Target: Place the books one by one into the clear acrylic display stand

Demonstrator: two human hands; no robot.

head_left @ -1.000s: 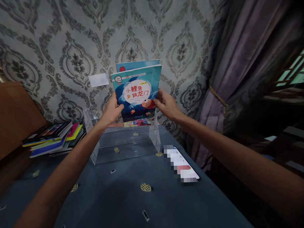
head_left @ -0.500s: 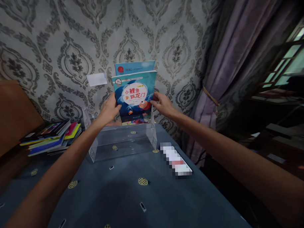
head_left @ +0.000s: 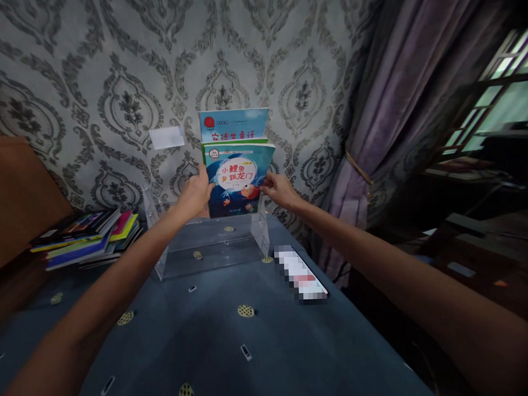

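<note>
Upright in the middle, a blue picture book with red Chinese characters and an orange fish on its cover is gripped by both side edges. My left hand closes on its left edge, thumb in front. On the opposite edge, my right hand pinches the cover. Right behind it shows the green top edge of another book, and farther back stands a light blue book. A clear acrylic stand with steps is under and in front of the books. How the front book's bottom edge rests is unclear.
A stack of books lies at the left beside a brown wooden panel. A phone, its screen pixelated, lies right of the stand near the table's right edge. Behind are the patterned wall and a tied purple curtain.
Both hands have lowered the front book, shifting it slightly right. More of the light blue book's cover now shows above it, and a green edge has come into view between them.
</note>
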